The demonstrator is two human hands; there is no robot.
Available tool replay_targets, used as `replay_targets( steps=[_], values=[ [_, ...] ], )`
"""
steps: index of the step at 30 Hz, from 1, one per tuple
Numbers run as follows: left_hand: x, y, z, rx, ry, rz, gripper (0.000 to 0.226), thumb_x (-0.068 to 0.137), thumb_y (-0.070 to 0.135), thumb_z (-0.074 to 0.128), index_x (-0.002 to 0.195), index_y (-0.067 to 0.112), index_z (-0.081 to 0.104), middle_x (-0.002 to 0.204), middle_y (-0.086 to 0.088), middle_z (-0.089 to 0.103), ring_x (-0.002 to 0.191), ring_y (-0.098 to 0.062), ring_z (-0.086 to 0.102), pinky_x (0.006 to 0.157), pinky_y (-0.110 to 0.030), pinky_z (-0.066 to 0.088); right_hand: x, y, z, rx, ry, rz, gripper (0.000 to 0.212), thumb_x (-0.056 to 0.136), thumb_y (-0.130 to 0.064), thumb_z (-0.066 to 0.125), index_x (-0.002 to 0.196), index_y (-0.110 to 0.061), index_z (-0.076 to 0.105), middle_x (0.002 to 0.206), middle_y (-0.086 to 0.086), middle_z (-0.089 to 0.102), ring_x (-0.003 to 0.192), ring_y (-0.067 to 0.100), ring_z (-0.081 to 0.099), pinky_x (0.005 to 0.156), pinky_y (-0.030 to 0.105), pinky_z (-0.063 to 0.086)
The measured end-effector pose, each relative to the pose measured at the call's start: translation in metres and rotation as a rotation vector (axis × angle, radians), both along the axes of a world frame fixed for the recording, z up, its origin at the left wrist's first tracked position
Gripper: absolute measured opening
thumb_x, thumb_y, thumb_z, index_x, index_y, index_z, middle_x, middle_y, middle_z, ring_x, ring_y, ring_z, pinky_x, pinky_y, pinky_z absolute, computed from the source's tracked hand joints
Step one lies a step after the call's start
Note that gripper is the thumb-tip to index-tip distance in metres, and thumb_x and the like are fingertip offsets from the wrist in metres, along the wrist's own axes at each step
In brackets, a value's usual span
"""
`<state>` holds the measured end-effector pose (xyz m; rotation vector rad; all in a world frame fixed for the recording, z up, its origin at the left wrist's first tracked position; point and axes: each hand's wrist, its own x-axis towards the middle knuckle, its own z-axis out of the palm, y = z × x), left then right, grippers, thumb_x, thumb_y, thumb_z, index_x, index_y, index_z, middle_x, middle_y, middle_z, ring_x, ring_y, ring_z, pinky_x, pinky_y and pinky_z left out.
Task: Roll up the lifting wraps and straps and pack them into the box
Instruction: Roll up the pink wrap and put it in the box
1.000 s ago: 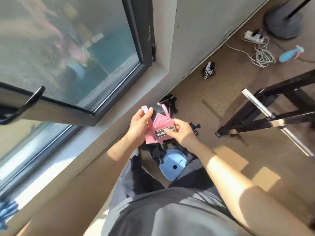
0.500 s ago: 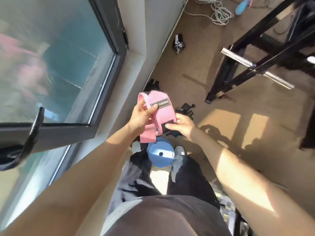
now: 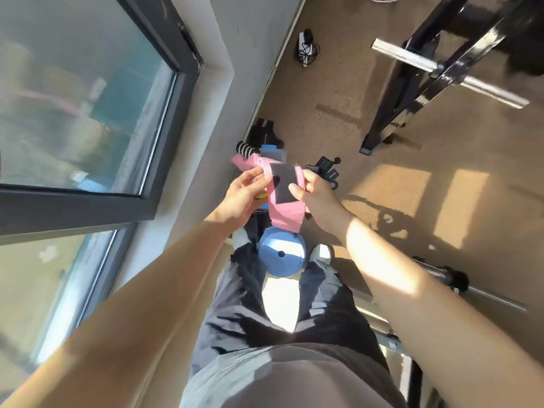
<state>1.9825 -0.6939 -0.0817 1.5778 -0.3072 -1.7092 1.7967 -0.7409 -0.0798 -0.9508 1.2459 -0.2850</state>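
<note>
A pink lifting wrap (image 3: 284, 212) with a black velcro patch hangs in front of me, above my feet. My left hand (image 3: 240, 195) pinches its upper left edge. My right hand (image 3: 316, 195) grips its right side, thumb on the velcro. More black straps (image 3: 326, 169) lie on the floor just beyond my right hand, and a black striped wrap (image 3: 250, 147) lies near the wall. Whether a box is in view I cannot tell.
A round blue object (image 3: 281, 254) sits on the floor between my shoes. A window and grey wall run along the left. A black rack (image 3: 412, 86) holding a steel bar stands at the upper right. Another bar (image 3: 477, 295) lies at the right. A charger (image 3: 306, 47) lies by the wall.
The pink wrap has been turned over, so its black velcro side faces me instead of the logo label. Both hands shifted their hold. The camera tilted further down.
</note>
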Motion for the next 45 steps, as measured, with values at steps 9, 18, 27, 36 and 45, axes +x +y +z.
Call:
replay_targets(
  steps=[9,18,27,36,45],
  values=[
    [0.009,0.007,-0.006,-0.14,-0.089,-0.337,0.022,0.096,-0.005,0.063,0.116,0.005,0.065,0.1,0.002,0.077,0.089,-0.008,0.075,0.086,-0.03,0.058,0.025,-0.014,0.007,0.148,-0.003,-0.218,0.045,0.103,-0.001,0.051,0.146,-0.014,0.049,0.135,0.008,0.064,0.123,0.027,0.063,0.094,0.04,0.058],
    [0.055,-0.018,0.004,-0.254,-0.053,-0.435,0.029,0.102,0.007,0.059,0.13,0.003,0.062,0.125,-0.015,0.071,0.114,-0.029,0.069,0.094,-0.045,0.059,0.056,0.012,0.028,0.061,0.163,-0.298,0.05,0.099,-0.004,0.057,0.147,-0.02,0.051,0.128,0.0,0.066,0.11,0.017,0.064,0.084,0.027,0.059],
    [0.062,-0.019,0.007,-0.196,0.016,-0.425,0.025,0.101,0.007,0.061,0.126,0.006,0.065,0.112,-0.003,0.07,0.109,-0.02,0.068,0.078,-0.034,0.06,0.061,0.047,0.018,0.009,0.252,-0.26,0.045,0.088,0.008,0.07,0.123,-0.016,0.055,0.117,0.005,0.066,0.12,0.024,0.059,0.095,0.036,0.049],
    [0.059,0.002,0.001,-0.18,0.009,-0.344,0.031,0.1,0.018,0.064,0.131,0.016,0.061,0.123,-0.003,0.069,0.11,-0.023,0.068,0.082,-0.042,0.062,0.058,0.056,-0.008,-0.073,0.292,-0.196,0.025,0.092,-0.008,0.072,0.116,-0.011,0.066,0.114,0.007,0.074,0.108,0.024,0.069,0.1,0.041,0.055],
    [0.01,0.069,-0.033,-0.092,-0.313,-0.5,0.024,0.094,0.011,0.072,0.117,0.006,0.066,0.107,-0.005,0.075,0.098,-0.018,0.074,0.088,-0.031,0.061,0.013,0.076,-0.021,-0.094,0.404,-0.241,0.018,0.097,-0.018,0.068,0.115,-0.016,0.066,0.111,-0.001,0.071,0.102,0.017,0.067,0.087,0.033,0.057]
  ],
)
